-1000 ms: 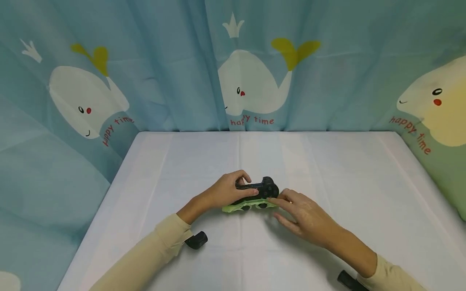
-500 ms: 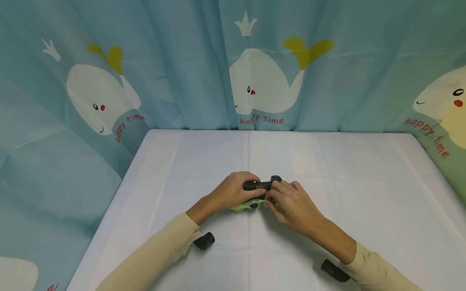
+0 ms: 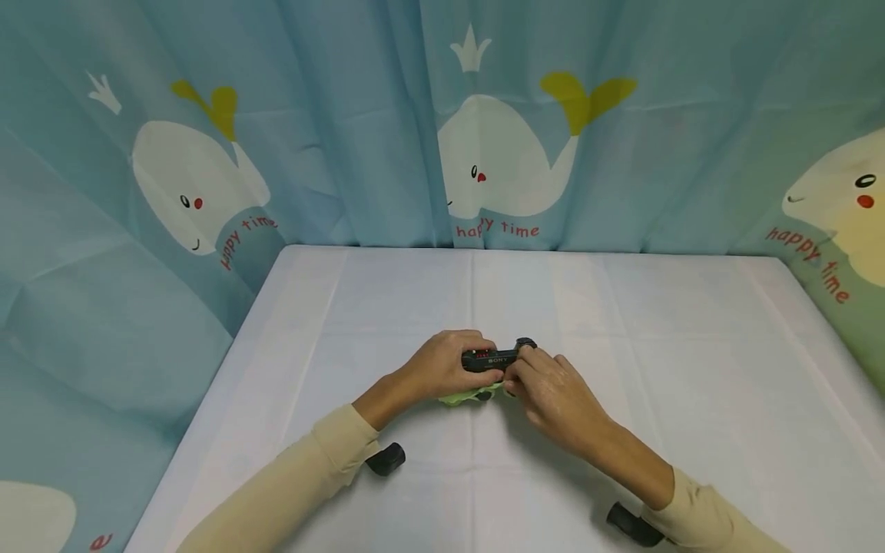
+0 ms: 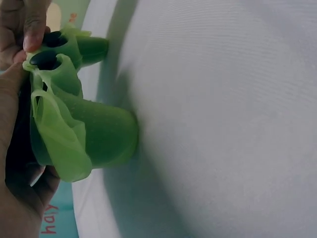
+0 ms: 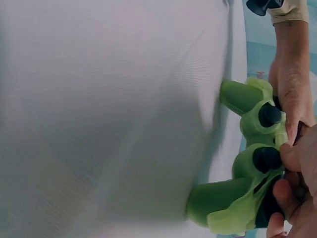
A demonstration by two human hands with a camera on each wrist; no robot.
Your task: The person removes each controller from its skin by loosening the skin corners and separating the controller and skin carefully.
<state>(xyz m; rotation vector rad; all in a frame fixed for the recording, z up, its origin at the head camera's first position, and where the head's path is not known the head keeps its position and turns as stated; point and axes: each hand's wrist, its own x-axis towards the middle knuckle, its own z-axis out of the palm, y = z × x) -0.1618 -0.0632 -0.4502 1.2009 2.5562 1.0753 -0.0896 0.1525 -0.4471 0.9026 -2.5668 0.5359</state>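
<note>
A black game controller (image 3: 498,360) marked SONY is partly inside a soft green silicone cover (image 5: 218,198). Both cover grips point down toward the table, and two black thumbsticks (image 5: 267,157) poke through its holes. My left hand (image 3: 442,362) holds the controller's left side, thumb along its near face and fingers over the far edge. At the right half, my right hand (image 3: 558,393) pinches the cover's edge beside a thumbstick, its other fingers curled against the controller. In the left wrist view, a loose flap (image 4: 62,141) of the cover stands away from the controller's body.
The controller is over the middle of a white cloth-covered table (image 3: 622,307). A blue curtain (image 3: 359,115) with whale prints surrounds the back and sides. Black wrist-worn devices (image 3: 386,459) stick out below both forearms.
My right hand has moved in from the right and now pinches the cover's edge. The controller has tipped so its SONY edge shows. My left hand keeps its hold.
</note>
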